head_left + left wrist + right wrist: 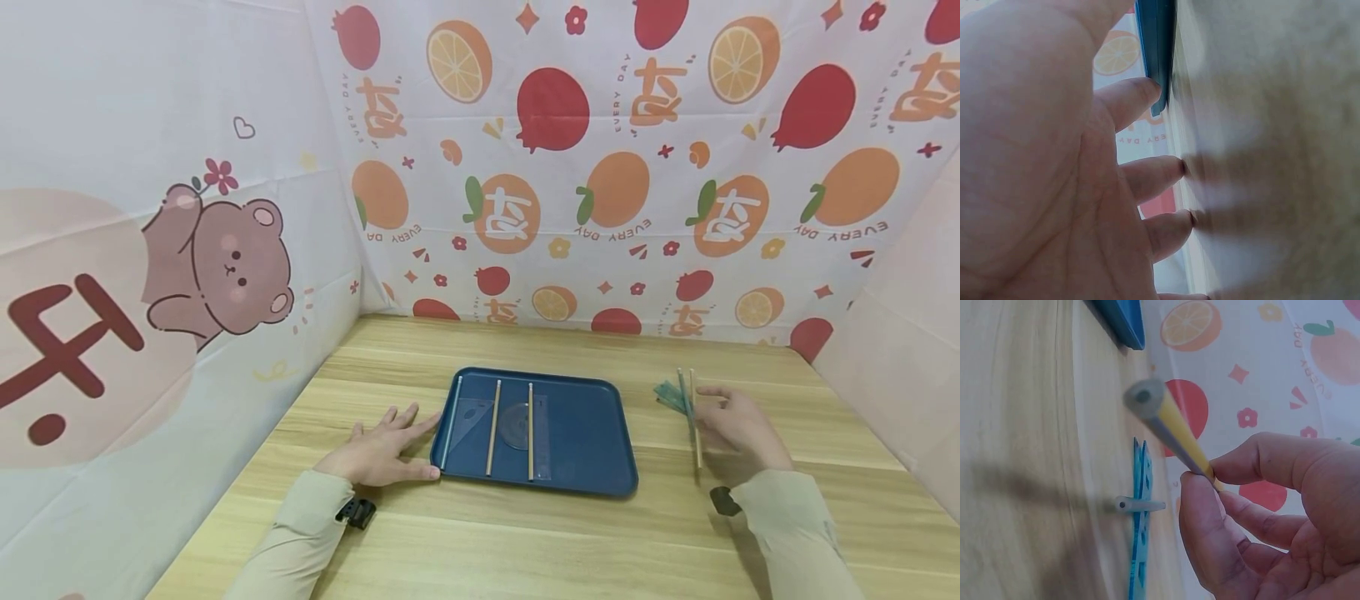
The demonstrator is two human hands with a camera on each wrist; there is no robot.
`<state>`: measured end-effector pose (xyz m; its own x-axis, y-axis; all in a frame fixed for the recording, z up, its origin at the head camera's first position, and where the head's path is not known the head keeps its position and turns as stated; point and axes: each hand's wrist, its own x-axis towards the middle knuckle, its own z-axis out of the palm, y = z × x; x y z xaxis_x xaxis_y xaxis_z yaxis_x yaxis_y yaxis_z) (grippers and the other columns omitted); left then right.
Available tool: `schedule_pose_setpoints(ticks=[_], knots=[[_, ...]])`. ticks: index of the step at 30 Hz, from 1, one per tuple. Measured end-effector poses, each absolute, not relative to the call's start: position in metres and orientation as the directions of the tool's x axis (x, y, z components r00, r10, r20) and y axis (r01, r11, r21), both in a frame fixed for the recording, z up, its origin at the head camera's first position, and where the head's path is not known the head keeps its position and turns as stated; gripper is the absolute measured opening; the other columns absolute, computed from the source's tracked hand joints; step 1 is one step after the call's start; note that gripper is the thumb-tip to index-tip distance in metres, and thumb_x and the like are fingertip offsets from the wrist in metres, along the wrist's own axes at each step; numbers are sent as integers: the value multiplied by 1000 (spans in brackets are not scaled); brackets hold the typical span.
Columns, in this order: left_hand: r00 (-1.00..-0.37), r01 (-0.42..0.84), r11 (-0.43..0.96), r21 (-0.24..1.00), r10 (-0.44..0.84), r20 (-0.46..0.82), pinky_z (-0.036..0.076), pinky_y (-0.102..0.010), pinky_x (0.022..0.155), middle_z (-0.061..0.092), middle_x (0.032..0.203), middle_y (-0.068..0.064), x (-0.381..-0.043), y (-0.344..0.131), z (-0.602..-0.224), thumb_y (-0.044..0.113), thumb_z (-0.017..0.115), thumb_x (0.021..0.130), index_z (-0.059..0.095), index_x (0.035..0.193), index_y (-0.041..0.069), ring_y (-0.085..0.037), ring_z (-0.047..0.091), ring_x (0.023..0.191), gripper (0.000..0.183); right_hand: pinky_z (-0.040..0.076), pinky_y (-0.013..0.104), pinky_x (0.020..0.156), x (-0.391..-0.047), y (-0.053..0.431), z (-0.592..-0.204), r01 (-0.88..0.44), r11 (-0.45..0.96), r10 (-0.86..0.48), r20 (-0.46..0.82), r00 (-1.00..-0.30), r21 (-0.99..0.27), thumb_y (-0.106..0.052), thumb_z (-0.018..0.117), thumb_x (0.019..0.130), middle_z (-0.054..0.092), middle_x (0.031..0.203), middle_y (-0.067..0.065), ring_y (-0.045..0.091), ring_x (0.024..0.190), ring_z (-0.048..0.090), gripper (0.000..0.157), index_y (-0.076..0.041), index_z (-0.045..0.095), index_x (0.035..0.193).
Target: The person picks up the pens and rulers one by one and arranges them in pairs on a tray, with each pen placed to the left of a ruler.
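Note:
My right hand (738, 425) pinches a yellow pencil (1179, 437) between thumb and fingers, raised over the table's right side. Below it a grey-looking pencil (1147, 504) lies across teal see-through plastic pieces (1139, 550) with cut-outs; their exact kind is unclear. At the blue tray's (592, 483) left edge is my left hand (382, 450), fingers spread, touching the rim. Inside the tray lie a bluish pencil (450, 425) and two yellow pencils, one left (492, 429) and one right (531, 442). Among them are a clear set square (467, 421), protractor (515, 427) and ruler (543, 450).
The wooden table (510, 542) carries the tray at its middle. A fruit-printed cloth (600, 125) hangs behind it, and a bear-printed cloth (240, 267) stands along the left side. Each wrist wears a black strapped device.

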<state>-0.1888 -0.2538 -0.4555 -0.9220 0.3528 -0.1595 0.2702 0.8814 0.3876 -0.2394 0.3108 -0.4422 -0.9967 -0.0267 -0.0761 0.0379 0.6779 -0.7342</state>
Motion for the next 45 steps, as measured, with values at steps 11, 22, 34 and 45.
schedule_pose_setpoints(ticks=[11, 22, 34, 45], knots=[[-922, 274, 881, 385, 355, -156, 8, -94, 112, 22, 178, -23, -190, -255, -457, 72, 72, 91, 35, 170, 33, -58, 16, 162, 96, 62, 35, 73, -241, 298, -434, 45, 664, -17, -75, -997, -747, -14, 61, 100, 74, 102, 15, 16, 81, 73, 66, 11, 40, 157], [-921, 279, 881, 383, 359, -155, 8, -94, 113, 23, 178, -23, -192, -255, -459, 72, 72, 91, 35, 170, 33, -58, 17, 162, 95, 65, 39, 81, -240, 288, -424, 29, 661, -50, -82, -995, -750, -15, 58, 103, 73, 112, 23, 19, 91, 72, 64, 11, 38, 159], [-920, 278, 882, 382, 358, -157, 8, -94, 113, 23, 178, -23, -191, -256, -459, 72, 72, 91, 35, 170, 33, -58, 17, 162, 95, 66, 42, 92, -243, 276, -424, 32, 609, -65, -91, -994, -793, -12, 58, 104, 63, 136, 38, 30, 109, 74, 65, 12, 35, 160], [-921, 275, 877, 393, 358, -154, 8, -93, 114, 22, 178, -24, -191, -256, -459, 72, 73, 90, 36, 169, 32, -59, 17, 162, 96, 67, 41, 88, -246, 265, -421, 45, 588, -59, -99, -993, -807, -8, 60, 104, 66, 127, 32, 23, 97, 75, 63, 12, 37, 158]])
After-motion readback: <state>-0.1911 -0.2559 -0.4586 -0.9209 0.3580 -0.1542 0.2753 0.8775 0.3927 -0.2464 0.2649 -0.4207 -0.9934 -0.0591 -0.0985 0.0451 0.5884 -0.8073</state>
